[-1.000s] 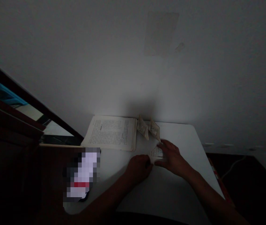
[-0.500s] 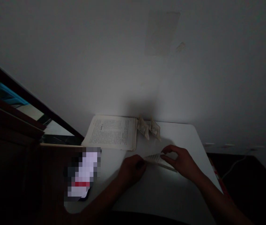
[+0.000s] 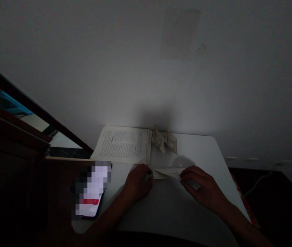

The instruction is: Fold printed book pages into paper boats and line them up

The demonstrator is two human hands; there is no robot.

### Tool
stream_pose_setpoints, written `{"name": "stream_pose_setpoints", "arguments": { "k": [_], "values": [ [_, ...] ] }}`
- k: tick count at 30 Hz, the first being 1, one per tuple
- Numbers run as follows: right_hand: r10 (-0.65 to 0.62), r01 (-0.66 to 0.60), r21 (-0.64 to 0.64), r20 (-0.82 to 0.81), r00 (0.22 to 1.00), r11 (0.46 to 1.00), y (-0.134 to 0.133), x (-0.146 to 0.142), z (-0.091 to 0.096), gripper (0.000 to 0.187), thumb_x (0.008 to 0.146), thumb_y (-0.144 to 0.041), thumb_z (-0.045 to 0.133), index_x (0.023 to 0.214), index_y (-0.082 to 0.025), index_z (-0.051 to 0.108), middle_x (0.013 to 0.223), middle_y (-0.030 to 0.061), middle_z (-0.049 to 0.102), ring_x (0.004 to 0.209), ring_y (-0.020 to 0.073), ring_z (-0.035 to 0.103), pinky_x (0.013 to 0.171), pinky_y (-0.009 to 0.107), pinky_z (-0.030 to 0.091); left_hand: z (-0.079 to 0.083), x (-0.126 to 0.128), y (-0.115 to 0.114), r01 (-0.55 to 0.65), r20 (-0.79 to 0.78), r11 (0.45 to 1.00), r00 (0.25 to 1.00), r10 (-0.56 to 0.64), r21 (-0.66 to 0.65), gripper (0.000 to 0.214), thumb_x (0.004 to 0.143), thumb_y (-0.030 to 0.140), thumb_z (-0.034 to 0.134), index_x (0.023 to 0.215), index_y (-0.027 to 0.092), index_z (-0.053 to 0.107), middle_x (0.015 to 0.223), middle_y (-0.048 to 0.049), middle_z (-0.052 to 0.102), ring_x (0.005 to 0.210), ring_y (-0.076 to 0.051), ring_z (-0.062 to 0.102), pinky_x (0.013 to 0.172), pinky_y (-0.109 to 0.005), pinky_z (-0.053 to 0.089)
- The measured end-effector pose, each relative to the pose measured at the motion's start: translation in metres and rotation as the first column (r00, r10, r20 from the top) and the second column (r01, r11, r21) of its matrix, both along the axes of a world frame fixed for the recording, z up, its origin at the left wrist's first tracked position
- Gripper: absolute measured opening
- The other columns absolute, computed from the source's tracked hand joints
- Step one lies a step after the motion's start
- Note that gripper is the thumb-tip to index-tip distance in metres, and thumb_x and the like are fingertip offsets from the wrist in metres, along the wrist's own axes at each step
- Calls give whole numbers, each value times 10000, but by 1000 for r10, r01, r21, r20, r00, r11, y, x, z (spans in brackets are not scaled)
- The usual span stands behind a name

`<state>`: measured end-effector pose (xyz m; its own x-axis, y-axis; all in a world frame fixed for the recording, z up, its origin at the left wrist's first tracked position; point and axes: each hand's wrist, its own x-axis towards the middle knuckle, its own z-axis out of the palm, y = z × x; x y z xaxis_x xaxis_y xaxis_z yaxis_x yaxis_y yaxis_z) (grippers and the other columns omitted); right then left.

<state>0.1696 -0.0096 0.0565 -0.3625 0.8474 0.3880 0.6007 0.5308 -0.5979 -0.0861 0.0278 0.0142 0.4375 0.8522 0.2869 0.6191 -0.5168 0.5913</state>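
A folded piece of printed paper stretches between my two hands, just above the white table. My left hand pinches its left end, fingers curled. At the other end, my right hand grips the paper between thumb and fingertips. Beyond the hands stand two folded paper boats, side by side, made of similar printed paper. To their left lies an open book or stack of printed pages.
On the left edge of the white table lies a phone with its lit screen blurred out. A pale wall rises right behind the table. To the right, a thin cable hangs near the wall.
The paper has turned from slanting down to the right to nearly level. My right hand has shifted slightly right and lower; my left hand has moved a little left and up.
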Motion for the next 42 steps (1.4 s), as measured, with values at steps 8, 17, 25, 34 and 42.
{"name": "stream_pose_setpoints", "arguments": {
  "k": [8, 17, 25, 34, 42],
  "values": [
    [50, -50, 5, -22, 999, 999, -3, 0, -2, 87, 820, -127, 558, 836, -206, 589, 830, 46, 626, 804, 176, 589, 692, 327, 495, -19, -4, 4, 185, -106, 962, 980, -166, 203, 213, 749, 125, 551, 954, 163, 590, 996, -93, 571, 919, -228, 523, 793, -389, 449],
    [133, -131, -22, 175, 976, 991, -8, 1, -9, 89, 828, -140, 532, 809, -197, 598, 879, 54, 638, 837, 180, 580, 752, 346, 460, -23, -2, 4, 241, -174, 937, 964, -201, 253, 84, 817, 170, 545, 856, 194, 615, 985, -63, 592, 900, -210, 526, 784, -373, 425],
    [150, -115, -132, 298, 943, 984, -7, -5, -11, 111, 772, -260, 621, 867, -207, 596, 990, 67, 621, 931, 219, 553, 823, 397, 431, -19, 0, 5, 244, -143, 942, 966, -215, 232, 113, 849, 163, 508, 882, 180, 615, 937, -70, 616, 868, -194, 551, 780, -368, 433],
    [121, -104, -75, 278, 953, 992, -3, -7, -19, 226, 739, -94, 588, 939, -198, 587, 999, 71, 614, 947, 226, 542, 834, 409, 439, -24, -4, 4, 167, -39, 965, 986, -163, 201, 157, 809, 194, 560, 962, 167, 587, 989, -84, 598, 932, -218, 535, 811, -395, 450],
    [20, -20, -6, -13, 1000, 1000, -1, -7, -14, 146, 813, -101, 532, 906, -207, 571, 897, 61, 611, 855, 183, 578, 726, 334, 498, -17, -4, 2, 183, -24, 969, 983, -182, 166, 234, 779, 151, 557, 1011, 172, 571, 1024, -84, 575, 961, -223, 523, 828, -404, 451]
  ]
}}
